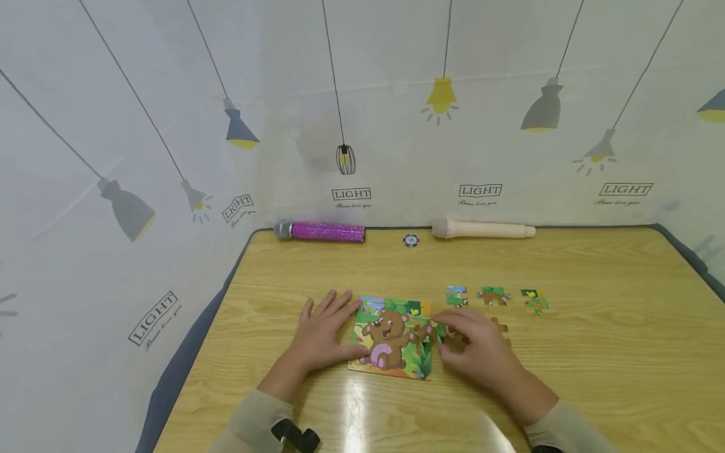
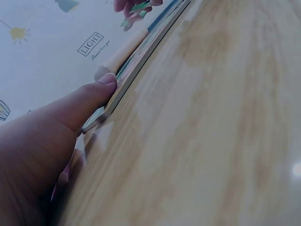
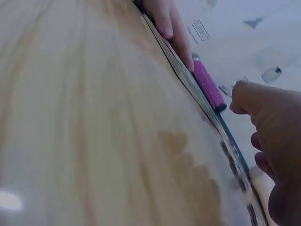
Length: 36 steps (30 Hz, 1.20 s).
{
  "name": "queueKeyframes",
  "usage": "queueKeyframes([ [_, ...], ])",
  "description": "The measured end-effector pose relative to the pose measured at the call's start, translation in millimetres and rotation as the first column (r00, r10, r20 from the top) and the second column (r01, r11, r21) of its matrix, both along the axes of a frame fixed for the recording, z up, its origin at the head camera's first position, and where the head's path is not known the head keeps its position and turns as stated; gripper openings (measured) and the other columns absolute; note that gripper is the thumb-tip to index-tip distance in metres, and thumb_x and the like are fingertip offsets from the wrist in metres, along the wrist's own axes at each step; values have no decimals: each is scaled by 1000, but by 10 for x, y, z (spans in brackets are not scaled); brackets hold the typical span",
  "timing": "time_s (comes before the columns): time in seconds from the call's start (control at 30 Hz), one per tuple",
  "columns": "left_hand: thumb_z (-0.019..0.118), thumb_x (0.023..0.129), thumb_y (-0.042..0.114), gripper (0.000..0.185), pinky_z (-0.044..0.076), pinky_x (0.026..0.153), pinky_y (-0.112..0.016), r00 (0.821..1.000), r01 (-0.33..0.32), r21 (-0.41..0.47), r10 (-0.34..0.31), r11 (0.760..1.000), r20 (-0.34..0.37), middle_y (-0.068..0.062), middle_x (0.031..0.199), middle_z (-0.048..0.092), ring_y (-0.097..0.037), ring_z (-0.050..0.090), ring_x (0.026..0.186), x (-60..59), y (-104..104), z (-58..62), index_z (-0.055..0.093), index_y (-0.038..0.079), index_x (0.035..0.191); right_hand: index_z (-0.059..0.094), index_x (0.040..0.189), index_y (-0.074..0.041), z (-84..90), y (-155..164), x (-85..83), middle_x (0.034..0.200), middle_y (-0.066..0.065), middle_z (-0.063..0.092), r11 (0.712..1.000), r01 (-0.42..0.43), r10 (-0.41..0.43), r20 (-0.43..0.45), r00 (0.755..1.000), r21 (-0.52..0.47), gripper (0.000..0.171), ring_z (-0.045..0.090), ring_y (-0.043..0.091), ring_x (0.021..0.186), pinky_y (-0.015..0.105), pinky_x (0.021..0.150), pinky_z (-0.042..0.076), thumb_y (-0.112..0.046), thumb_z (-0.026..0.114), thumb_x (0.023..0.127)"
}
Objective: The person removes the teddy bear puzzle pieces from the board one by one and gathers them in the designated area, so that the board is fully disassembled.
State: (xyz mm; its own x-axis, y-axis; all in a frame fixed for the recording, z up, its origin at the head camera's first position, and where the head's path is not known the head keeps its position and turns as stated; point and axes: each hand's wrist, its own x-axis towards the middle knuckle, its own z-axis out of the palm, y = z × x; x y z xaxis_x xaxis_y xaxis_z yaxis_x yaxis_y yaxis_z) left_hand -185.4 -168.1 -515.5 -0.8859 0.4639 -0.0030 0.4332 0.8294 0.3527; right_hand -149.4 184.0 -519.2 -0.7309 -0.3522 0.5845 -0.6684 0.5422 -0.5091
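A jigsaw puzzle [image 1: 391,343] of a brown bear against green leaves lies on the table, with part of its right side uncovered by the right hand. My left hand [image 1: 321,338] rests at its left side, fingers spread and straight. Its thumb [image 2: 101,89] presses on the puzzle's edge in the left wrist view. Just off the puzzle's right edge, my right hand [image 1: 481,349] pinches a puzzle piece [image 2: 139,7] with green on it between thumb and fingers. Loose pieces partly hidden by the right hand show brown [image 1: 501,326].
Behind the right hand lie a blue-and-green piece [image 1: 456,296], a brown-and-green piece [image 1: 494,296] and a green-and-yellow piece [image 1: 533,301]. Along the table's back edge are a purple glitter microphone [image 1: 327,232], a poker chip [image 1: 411,240] and a cream microphone [image 1: 487,229].
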Motion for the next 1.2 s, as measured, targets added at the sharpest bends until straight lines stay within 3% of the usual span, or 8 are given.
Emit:
queueKeyframes([
  [0.07, 66, 84, 83, 104, -1, 124, -72, 1000, 4, -2, -4, 1000, -7, -1, 176, 26, -34, 14, 163, 1, 0, -1, 38, 29, 168, 79, 121, -12, -22, 140, 20, 118, -2, 75, 1000, 4, -4, -3, 1000, -8, 53, 67, 17, 101, 18, 86, 53, 1, 87, 70],
  [0.17, 64, 83, 86, 106, -1, 123, -73, 1000, 18, -11, -18, 1000, -13, -1, 176, 24, -34, 13, 163, 7, -8, -3, 36, 30, 169, 80, 120, -13, -40, 356, 73, 116, -3, 75, 1000, 18, -17, 41, 999, -23, 53, 65, 15, 96, 15, 81, 50, 2, 88, 70],
  [0.33, 64, 76, 90, 115, -1, 122, -75, 998, 61, -27, -62, 998, -24, -2, 178, 20, -36, 10, 163, 8, -59, -25, 33, 32, 170, 80, 118, -13, -58, 733, 143, 117, 0, 76, 998, 49, -46, 71, 996, -47, 53, 68, 12, 98, 13, 82, 53, 8, 86, 70],
  [0.5, 72, 65, 93, 130, -5, 122, -73, 993, 117, -37, -118, 992, -9, 1, 178, 16, -38, 4, 163, -6, -123, -24, 27, 33, 171, 81, 116, -14, -72, 1117, 172, 118, 1, 77, 993, 114, -111, 67, 992, -43, 55, 68, 3, 104, 10, 88, 52, 12, 85, 68],
  [0.67, 79, 62, 88, 133, -8, 122, -73, 987, 158, 4, -158, 987, 26, 4, 177, 18, -41, 2, 163, 7, -131, 28, 30, 30, 171, 82, 109, -21, -75, 1450, 217, 119, 2, 77, 981, 190, -184, 155, 971, -27, 53, 63, -7, 108, 6, 91, 47, 13, 88, 68],
  [0.87, 76, 66, 89, 128, -7, 122, -74, 989, 145, 3, -145, 989, 23, 5, 177, 19, -42, 5, 163, 16, -109, 35, 32, 30, 170, 82, 102, -26, -36, 1682, 228, 122, 4, 76, 980, 196, -199, 252, 947, 36, 47, 56, -13, 117, 2, 98, 37, 10, 89, 72],
  [1.07, 74, 63, 93, 130, -7, 123, -71, 992, 125, -16, -124, 992, 15, 8, 177, 17, -38, 4, 163, -9, -104, -8, 30, 34, 170, 82, 98, -29, -2, 1798, 241, 119, 3, 77, 978, 191, -207, 287, 935, 80, 44, 54, -14, 112, 0, 94, 37, 6, 92, 72],
  [1.2, 74, 61, 95, 131, -7, 123, -71, 994, 112, -20, -112, 993, 10, 10, 177, 17, -37, 4, 163, -13, -108, -43, 30, 36, 170, 82, 97, -31, -3, 1819, 239, 121, 1, 78, 977, 177, -204, 273, 940, 121, 44, 53, -13, 113, -1, 95, 34, 3, 94, 72],
])
